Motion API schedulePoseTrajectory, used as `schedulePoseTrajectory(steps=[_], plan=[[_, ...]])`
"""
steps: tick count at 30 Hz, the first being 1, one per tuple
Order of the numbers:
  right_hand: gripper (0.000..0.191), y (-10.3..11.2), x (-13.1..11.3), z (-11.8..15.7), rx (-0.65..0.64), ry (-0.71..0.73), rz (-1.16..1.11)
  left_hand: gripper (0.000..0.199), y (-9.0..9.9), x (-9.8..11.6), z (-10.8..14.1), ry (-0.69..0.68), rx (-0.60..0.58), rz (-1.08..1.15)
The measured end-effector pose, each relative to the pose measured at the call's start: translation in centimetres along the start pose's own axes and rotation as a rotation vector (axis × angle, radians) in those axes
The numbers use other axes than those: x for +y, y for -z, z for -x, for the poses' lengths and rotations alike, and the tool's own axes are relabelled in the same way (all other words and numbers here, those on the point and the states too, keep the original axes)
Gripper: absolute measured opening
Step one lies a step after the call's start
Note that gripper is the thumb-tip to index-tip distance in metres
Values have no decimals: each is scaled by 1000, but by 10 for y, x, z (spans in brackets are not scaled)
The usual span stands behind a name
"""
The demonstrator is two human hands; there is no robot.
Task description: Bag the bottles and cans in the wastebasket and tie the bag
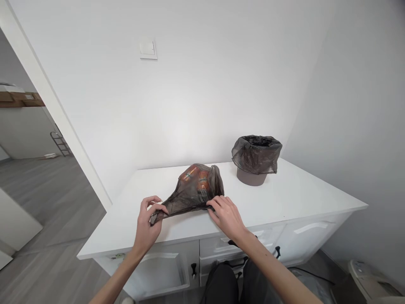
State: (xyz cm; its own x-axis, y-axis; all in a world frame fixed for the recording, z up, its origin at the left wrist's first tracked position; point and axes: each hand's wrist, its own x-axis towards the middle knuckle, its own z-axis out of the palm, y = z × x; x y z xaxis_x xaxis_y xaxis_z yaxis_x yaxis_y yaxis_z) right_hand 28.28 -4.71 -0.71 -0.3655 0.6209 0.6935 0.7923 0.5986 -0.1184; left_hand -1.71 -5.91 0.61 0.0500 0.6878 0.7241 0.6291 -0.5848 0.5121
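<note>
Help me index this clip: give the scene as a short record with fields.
Left hand: pinching the narrow end of the dark bag
Right hand: gripping its near edge
Bag contents: orange items, seen through the film
Surface: white cabinet
Beyond, to the right: brown bin, dark liner over its rim
Wall: switch

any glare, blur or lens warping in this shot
In the head view, light is diffuse, with a soft bright patch on the wall; the dark bag, left hand and right hand look fairly sharp; the door frame leans, probably from wide-angle distortion.
</note>
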Motion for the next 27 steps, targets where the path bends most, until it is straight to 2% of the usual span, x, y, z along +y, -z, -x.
schedulePoseTrajectory(steps=[3,6,8,11,14,17,19,21,24,27], plan=[[17,15,-5,15,13,47,-9,23,21,-14,0,-121,-81,-116],[14,27,-8,30,53,61,-26,24,41,-17,-5,-269,-258,-239],[16,31,-9,39,67,46,-32,26,49,-3,-10,-331,-408,-280],[20,31,-11,48,46,19,-16,44,48,41,-16,-381,-569,-229],[23,30,-17,47,32,0,52,52,29,91,-17,-408,-667,-136],[26,37,-24,39,46,-19,154,42,-4,115,-17,-363,-763,-130],[28,45,-27,33,57,-31,220,39,-30,112,-17,-310,-800,-187],[28,53,-28,29,60,-44,269,40,-55,101,-20,-286,-791,-257],[33,62,-27,28,42,-58,313,40,-82,83,-27,-318,-689,-346],[36,62,-22,30,6,-77,336,39,-94,73,-34,-311,-565,-475]])
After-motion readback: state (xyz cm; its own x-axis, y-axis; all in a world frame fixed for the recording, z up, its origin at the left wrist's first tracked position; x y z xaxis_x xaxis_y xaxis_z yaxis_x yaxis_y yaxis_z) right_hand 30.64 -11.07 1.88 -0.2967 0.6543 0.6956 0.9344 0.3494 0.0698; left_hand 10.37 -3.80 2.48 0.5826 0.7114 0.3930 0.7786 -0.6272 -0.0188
